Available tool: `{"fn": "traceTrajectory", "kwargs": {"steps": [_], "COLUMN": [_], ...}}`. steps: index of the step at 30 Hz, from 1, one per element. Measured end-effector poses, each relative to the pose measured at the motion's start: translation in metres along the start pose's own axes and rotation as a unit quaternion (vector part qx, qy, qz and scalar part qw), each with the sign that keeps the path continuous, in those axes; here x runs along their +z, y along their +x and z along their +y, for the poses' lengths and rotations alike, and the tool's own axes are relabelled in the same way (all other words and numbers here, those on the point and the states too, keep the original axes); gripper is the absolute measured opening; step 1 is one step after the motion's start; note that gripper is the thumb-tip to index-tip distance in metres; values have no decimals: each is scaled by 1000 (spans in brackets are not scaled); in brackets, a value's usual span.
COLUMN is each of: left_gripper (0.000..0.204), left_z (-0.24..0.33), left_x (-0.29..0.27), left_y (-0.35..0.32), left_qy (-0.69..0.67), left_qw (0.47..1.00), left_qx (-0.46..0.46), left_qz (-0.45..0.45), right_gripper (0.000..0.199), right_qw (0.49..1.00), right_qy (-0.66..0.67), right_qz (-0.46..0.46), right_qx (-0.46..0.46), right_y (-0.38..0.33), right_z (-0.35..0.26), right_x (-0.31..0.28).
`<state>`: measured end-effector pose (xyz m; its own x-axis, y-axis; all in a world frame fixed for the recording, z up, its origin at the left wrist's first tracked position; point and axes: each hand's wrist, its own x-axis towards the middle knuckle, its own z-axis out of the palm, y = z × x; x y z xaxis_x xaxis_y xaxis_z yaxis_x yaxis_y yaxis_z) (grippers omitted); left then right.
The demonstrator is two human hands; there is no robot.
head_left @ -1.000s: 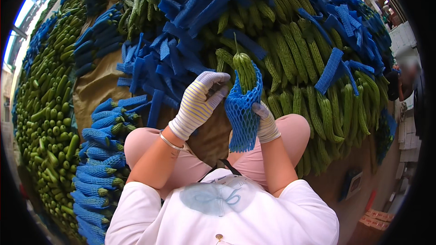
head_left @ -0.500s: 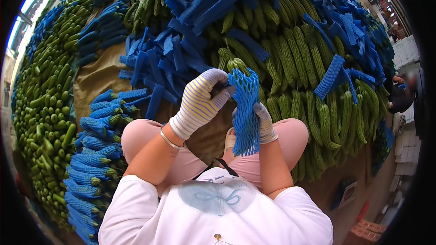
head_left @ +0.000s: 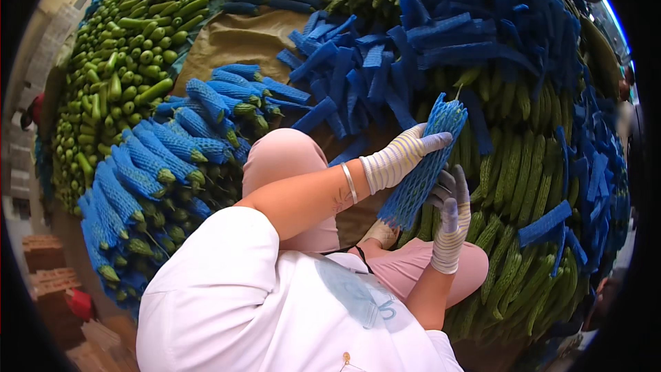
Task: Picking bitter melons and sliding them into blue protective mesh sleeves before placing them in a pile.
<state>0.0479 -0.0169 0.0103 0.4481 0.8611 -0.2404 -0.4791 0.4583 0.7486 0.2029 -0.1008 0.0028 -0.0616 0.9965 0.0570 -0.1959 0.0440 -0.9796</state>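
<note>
Both hands hold netted gourd

Blue foam-net sleeves lie piled at upper centre, sleeved gourds are stacked at left, and brown rectangular shapes, possibly cardboard cartons, stand at lower left.

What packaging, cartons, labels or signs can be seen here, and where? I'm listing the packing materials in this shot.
Blue foam net sleeve: held by the left hand and right hand, long mesh tube.
Loose blue net sleeves: heaped ahead, flat strips.
Sleeved gourds: stacked at left, green tips showing.
Brown cartons: lower left edge, stacked boxes.
Brown sheet: spread under the piles.
No labels, signs or screens seen.
</note>
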Motion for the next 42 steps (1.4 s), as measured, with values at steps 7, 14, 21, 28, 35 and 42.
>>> {"fn": "traceTrajectory", "kwargs": {"steps": [7,14,21,28,35,42], "left_gripper": [49,71,76,50,43,52], "left_z": [121,127,78,140,116,50], "left_x": [-99,-305,-429,-360,-45,-63], "left_y": [-83,-198,-209,-145,-58,-24], "left_qy": [-159,73,541,586,461,736], "left_qw": [937,720,487,543,854,666], "left_qx": [223,285,-199,201,230,35], "left_qz": [217,629,656,567,-65,-117], "right_gripper": [60,47,44,45,54,67], "right_qw": [999,987,963,926,852,814], "right_qy": [-21,-122,-250,-350,-510,-532], "right_qz": [27,88,46,-67,83,86], "right_qx": [-6,53,94,125,82,218], "right_y": [5,2,3,45,198,291], "right_z": [25,61,62,54,102,114], "right_x": [-77,-82,-58,-35,-103,-102]}}
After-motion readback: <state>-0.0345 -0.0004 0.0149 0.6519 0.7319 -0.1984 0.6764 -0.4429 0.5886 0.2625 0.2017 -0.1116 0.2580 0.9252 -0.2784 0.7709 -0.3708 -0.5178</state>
